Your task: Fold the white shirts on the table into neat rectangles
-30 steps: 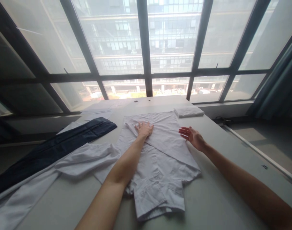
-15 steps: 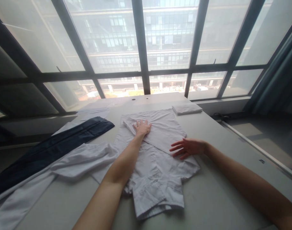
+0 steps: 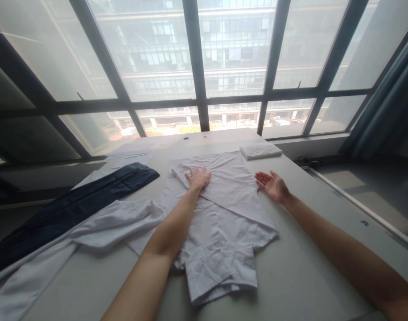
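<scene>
A white shirt (image 3: 228, 185) lies on the pale table (image 3: 290, 267), one side folded over its middle and its collar end towards me. On the folded part rests my left hand (image 3: 199, 178), pressed flat with the fingers spread. My right hand (image 3: 274, 186) is open just beyond the shirt's right edge, palm turned inward and holding nothing. A sleeve (image 3: 123, 223) of white cloth stretches out to the left of the shirt, partly behind my left forearm.
Dark navy folded trousers (image 3: 100, 191) lie along the table's left side, over more white cloth (image 3: 33, 285). A folded white cloth (image 3: 260, 151) sits at the far right. Large windows (image 3: 233, 53) stand behind the table, with a curtain (image 3: 384, 93) at the right.
My right hand has moved away from me and to the right, off the shirt's right part to beside its edge, and turned palm inward. My left hand has stayed in place.
</scene>
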### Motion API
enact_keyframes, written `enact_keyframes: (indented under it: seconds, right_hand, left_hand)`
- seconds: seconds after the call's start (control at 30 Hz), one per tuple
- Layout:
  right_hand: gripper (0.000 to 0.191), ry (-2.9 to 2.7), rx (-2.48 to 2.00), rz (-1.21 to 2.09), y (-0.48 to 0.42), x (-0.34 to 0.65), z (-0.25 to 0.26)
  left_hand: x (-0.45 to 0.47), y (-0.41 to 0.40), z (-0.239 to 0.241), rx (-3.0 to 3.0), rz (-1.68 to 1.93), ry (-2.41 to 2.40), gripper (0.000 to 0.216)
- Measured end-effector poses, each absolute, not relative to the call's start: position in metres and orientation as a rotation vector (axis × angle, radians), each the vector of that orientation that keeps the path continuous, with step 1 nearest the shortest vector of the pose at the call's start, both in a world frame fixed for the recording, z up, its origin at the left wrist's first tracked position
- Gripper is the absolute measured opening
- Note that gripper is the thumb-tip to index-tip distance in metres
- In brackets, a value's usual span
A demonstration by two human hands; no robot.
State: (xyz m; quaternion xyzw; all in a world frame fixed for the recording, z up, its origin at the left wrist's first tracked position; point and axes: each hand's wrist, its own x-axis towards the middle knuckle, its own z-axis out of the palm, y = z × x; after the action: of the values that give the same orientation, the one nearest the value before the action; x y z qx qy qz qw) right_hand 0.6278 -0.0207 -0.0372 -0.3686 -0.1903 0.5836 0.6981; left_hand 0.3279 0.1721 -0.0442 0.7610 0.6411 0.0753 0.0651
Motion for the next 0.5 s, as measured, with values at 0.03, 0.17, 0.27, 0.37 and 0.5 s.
enact_keyframes:
  seconds: [0.03,0.17,0.27,0.37,0.5]
  right_hand:
    - [0.045,-0.51,-0.786,1.357,-0.025,0.627,-0.034]
    - [0.055,-1.001,-0.722,1.746,-0.047,0.619,-0.02]
    - [0.049,-1.275,-0.736,2.033,-0.059,0.613,-0.019]
    - [0.052,-1.405,-0.657,2.318,-0.064,0.61,-0.024]
    - [0.059,-1.461,-0.539,2.605,-0.065,0.608,-0.029]
  left_hand:
    - [0.328,0.172,-0.044,2.292,0.226,1.938,0.067]
    - [0.328,0.172,-0.044,2.282,0.222,1.934,0.066]
    - [0.328,0.173,-0.045,2.273,0.256,1.925,0.065]
    - [0.327,0.174,-0.046,2.254,0.322,1.916,0.064]
    - [0.328,0.173,-0.046,2.246,0.335,1.907,0.064]
